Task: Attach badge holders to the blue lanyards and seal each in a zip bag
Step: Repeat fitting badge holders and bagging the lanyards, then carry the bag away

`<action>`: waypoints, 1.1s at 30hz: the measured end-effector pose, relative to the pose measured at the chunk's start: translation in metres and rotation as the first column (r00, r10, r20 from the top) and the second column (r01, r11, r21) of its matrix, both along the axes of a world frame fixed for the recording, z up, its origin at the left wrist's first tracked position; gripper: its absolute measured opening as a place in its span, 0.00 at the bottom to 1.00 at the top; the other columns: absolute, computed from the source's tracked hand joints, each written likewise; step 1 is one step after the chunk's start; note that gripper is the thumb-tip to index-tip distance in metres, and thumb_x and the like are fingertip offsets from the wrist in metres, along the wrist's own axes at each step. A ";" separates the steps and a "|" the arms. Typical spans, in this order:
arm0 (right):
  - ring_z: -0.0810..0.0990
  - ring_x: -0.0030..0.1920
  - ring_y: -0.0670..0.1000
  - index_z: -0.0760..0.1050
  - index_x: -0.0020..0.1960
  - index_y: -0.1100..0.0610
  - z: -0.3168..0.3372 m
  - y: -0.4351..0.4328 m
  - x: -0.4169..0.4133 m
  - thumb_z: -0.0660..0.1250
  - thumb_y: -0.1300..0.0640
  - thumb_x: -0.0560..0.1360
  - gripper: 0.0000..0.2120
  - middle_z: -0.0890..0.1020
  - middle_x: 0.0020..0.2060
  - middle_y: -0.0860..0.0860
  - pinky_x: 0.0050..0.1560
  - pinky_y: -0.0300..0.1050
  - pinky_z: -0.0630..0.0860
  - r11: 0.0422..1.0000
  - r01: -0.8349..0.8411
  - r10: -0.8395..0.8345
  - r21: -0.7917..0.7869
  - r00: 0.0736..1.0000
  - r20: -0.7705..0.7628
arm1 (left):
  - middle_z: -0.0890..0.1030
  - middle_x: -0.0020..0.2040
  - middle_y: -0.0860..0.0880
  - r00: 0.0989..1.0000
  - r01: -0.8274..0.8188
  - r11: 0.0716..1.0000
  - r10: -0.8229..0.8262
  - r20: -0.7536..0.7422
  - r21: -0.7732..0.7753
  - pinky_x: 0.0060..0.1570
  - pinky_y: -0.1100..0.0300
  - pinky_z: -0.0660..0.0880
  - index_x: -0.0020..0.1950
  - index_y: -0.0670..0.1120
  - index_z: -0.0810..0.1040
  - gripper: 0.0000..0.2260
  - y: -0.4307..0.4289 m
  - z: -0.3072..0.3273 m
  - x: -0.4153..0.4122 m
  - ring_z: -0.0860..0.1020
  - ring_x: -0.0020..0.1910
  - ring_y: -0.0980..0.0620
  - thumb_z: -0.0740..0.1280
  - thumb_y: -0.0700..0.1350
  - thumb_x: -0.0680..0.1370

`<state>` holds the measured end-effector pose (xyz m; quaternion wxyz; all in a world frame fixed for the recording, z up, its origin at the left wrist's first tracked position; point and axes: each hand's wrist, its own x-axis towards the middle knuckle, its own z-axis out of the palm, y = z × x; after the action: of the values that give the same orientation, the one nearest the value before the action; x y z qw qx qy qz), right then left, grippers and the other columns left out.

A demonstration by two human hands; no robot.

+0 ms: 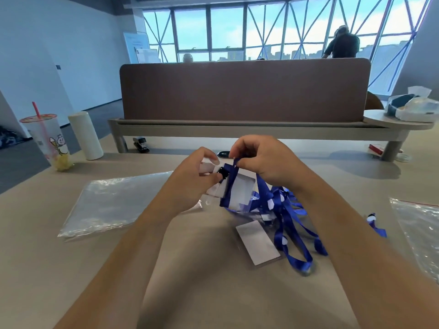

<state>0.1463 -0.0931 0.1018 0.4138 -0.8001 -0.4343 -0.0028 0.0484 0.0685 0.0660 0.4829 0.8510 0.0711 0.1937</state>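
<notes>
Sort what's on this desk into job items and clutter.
Job: blue fabric lanyards; clear plastic badge holder with white card; stack of clear zip bags; black clip pinched by left hand; blue strap pinched by right hand.
Clutter: plastic cup with red straw; white cylindrical roll; black stapler; tissue pack.

The beige table (71, 269) before me carries a flat stack of clear zip bags (114, 205) on my left and another zip bag (418, 231) at the right edge. Between them lie a tangle of blue lanyards (292, 224) and, just beside it, a badge holder (257, 242) with a white card. At the far left stand a drink cup (51, 141) with a red straw and a white roll (85, 135), with a stapler (141, 144) near them.
</notes>
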 end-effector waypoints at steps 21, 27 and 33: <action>0.80 0.44 0.42 0.80 0.54 0.50 -0.007 -0.003 0.008 0.70 0.57 0.77 0.07 0.82 0.45 0.43 0.44 0.34 0.76 0.987 0.006 -0.016 -0.159 0.998 -0.062 | 0.82 0.48 0.50 0.995 -0.071 0.992 0.063 -0.078 -0.102 0.51 0.51 0.81 0.49 0.54 0.73 0.08 0.006 -0.005 0.008 0.81 0.47 0.46 0.70 0.43 0.78; 0.83 0.44 0.46 0.82 0.54 0.51 0.005 -0.024 0.014 0.67 0.57 0.79 0.07 0.85 0.42 0.46 0.45 0.37 0.76 0.984 0.041 -0.071 -0.175 0.984 -0.166 | 0.85 0.39 0.51 1.000 -0.020 0.978 0.017 -0.015 -0.210 0.42 0.56 0.80 0.50 0.49 0.74 0.05 0.006 0.007 0.009 0.80 0.40 0.50 0.68 0.40 0.79; 0.79 0.46 0.45 0.82 0.51 0.53 0.014 -0.036 0.021 0.64 0.55 0.80 0.08 0.84 0.43 0.45 0.49 0.42 0.72 0.941 0.118 -0.157 -0.316 0.983 -0.100 | 0.83 0.48 0.47 0.996 -0.077 0.993 0.082 0.045 -0.090 0.47 0.53 0.81 0.50 0.51 0.73 0.05 -0.002 0.017 0.014 0.81 0.47 0.46 0.68 0.43 0.80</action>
<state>0.1671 -0.1294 0.1161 0.3084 -0.8819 -0.3459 0.0857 0.0625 0.0670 0.0835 0.5133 0.8206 0.1017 0.2299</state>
